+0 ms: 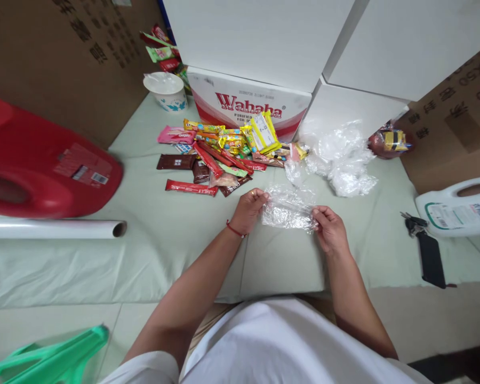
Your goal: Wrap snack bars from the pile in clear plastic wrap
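A crinkled clear plastic bag (288,209) is stretched between my two hands above the green cloth. My left hand (251,209), with a red string at the wrist, pinches its left edge. The right edge is gripped by the thumb and fingers of my right hand (328,226). Just beyond the bag lies a pile of wrapped snacks (228,154) in yellow, red, pink and brown packets. To the right of that pile sits a heap of clear plastic bags (342,157).
A Wahaha carton (248,101) and white boxes (256,37) stand behind. At left are a red jug (48,160), a white roll (52,229) and a paper cup (166,90). A white bottle (460,208), keys (414,223) and a black phone-like item (431,258) lie at right.
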The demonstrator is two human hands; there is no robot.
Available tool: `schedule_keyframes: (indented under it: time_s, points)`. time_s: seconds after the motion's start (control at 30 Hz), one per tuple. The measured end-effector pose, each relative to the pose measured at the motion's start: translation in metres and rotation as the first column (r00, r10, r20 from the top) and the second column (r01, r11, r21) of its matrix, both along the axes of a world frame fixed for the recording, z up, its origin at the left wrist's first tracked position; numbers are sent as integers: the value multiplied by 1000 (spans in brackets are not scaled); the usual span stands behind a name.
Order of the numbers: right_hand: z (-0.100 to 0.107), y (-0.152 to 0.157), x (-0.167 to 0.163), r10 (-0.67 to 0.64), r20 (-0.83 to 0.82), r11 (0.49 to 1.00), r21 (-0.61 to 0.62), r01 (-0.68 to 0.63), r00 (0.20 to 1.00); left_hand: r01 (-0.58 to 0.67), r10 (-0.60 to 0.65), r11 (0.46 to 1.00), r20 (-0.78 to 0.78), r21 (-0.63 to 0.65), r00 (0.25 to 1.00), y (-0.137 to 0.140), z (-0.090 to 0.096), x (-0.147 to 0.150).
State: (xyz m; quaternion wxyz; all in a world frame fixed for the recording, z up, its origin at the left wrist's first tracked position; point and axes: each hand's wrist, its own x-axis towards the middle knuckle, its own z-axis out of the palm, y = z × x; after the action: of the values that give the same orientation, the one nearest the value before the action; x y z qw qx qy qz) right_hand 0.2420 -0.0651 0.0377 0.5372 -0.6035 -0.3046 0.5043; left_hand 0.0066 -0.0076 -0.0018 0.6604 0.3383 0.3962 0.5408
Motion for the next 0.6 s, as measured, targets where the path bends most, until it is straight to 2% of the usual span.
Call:
schedule_keyframes:
  time_s: [0.13,0.27,0.33,0.37,0.43,0.47,0.53,0.6]
  points:
    - [6,-5,1,4,-34,1000,11,-3,999,-12,13,1000,-58,11,998,0,-5,1]
    - [23,-7,-3,83,-118,992,-82,-93,990,-53,56,998,-129,28,990,0,-7,4]
    - [33,-7,-5,89,-128,991,-92,-101,988,-118,122,992,-168,33,978,-1,-5,6]
    - [37,-7,-7,83,-121,992,-85,-94,989,-184,193,981,-217,62,957,-3,-2,6]
    - [43,-6,-10,63,-98,996,-58,-68,993,-308,375,922,-351,233,858,-10,8,5]
    - [46,-5,-11,49,-89,998,-45,-53,995,-314,453,877,-405,365,794,-15,14,5]
    - [49,-4,-14,25,-79,999,-28,-27,997,-163,514,777,-463,609,722,-29,29,7]
    - [50,-4,-19,13,-77,1000,-16,-14,997,67,471,682,-507,728,722,-45,42,12]
